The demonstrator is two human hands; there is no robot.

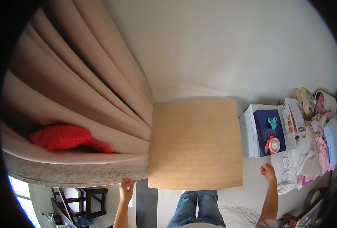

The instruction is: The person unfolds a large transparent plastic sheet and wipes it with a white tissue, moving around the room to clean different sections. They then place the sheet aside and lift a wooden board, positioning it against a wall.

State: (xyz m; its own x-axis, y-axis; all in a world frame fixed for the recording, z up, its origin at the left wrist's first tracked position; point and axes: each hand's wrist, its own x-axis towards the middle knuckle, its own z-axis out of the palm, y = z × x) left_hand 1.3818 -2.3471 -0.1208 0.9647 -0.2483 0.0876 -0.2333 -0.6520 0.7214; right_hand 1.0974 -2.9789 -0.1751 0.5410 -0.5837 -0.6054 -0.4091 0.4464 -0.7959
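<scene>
A square wooden tabletop (195, 145) stands right in front of me, its surface bare. My left hand (126, 190) is raised left of it, at the lower patterned border of a beige curtain (80, 94). Its fingers are bent towards the thumb; whether they pinch the border cannot be told. Out to the right, my right hand (267, 171) hangs in the air with fingers loosely curled and nothing seen in it. Nearest to it is a white cabinet (249, 136), bearing a dark blue box (261, 122). A red-and-white juicer-like item (274, 145) and a teal plastic item (272, 123) lie on the box.
A red cloth-like object (63, 137) rests among the curtain folds. Beyond the cabinet are a white wire rack (288, 121), books (306, 98) and heaped bedding and clothes (314, 148). A dark wooden chair (95, 202) stands at lower left. A pale wall (214, 48) rises behind the table.
</scene>
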